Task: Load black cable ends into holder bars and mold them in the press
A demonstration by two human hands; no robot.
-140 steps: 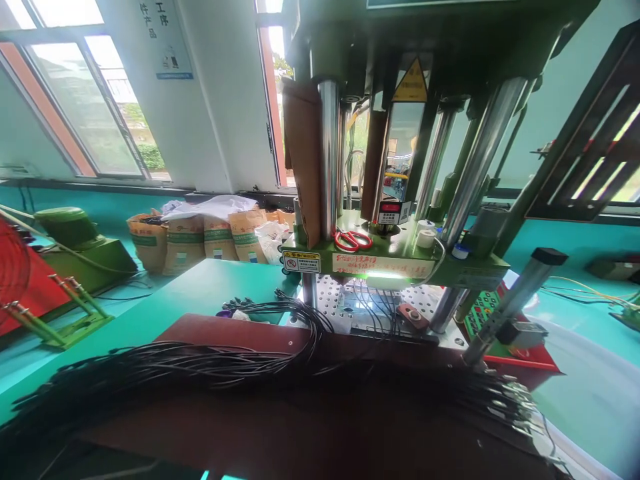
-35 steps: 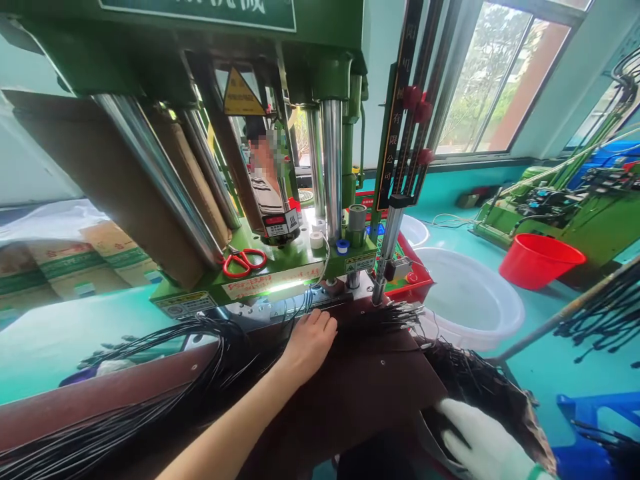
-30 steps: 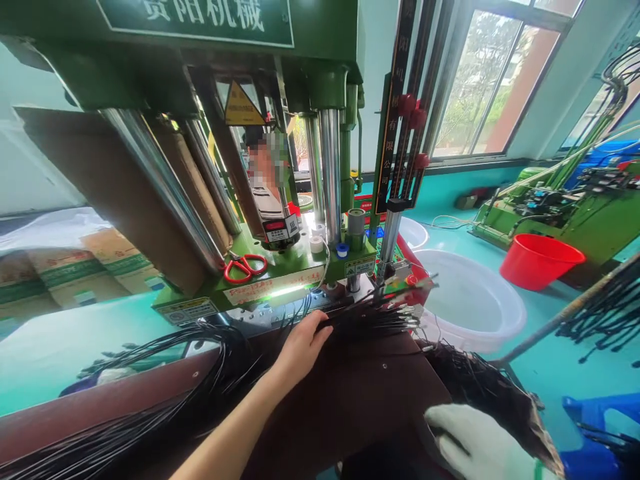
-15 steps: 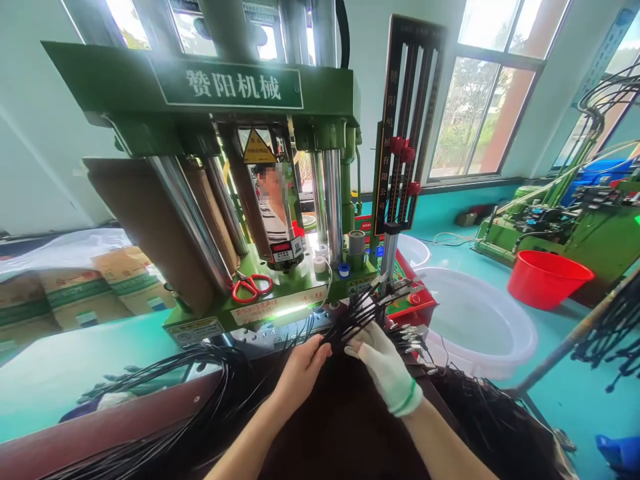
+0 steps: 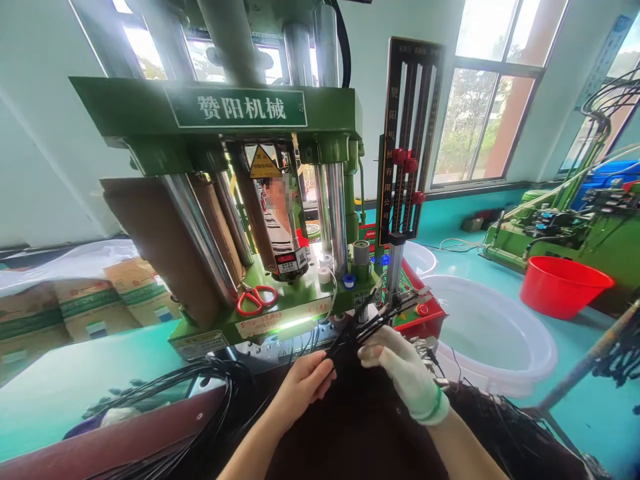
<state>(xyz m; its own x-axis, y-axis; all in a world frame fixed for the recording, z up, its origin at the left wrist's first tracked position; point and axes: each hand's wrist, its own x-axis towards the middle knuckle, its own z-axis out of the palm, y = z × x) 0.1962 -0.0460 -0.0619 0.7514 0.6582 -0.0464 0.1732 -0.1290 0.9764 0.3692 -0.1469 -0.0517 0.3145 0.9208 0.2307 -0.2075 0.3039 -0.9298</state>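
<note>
Left hand [image 5: 306, 380]: fingers closed round black cables [image 5: 344, 340]. Right hand [image 5: 400, 370], gloved: fingers partly curled at the same cables, can't tell if gripping. Cables sit in front of green press [image 5: 334, 119]; 1 red scissors [image 5: 259, 302] on it, white tub [image 5: 507, 379] to the right.

Two hands [image 5: 306, 381] (one gloved), three red knobs [image 5: 411, 165], one red bucket [image 5: 555, 297]

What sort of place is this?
Probably a factory workshop: a large green metal machine bears a triangular yellow warning sign, more green metal machinery stands at the far right, and the person's bare left hand holds thin black cables.
</note>
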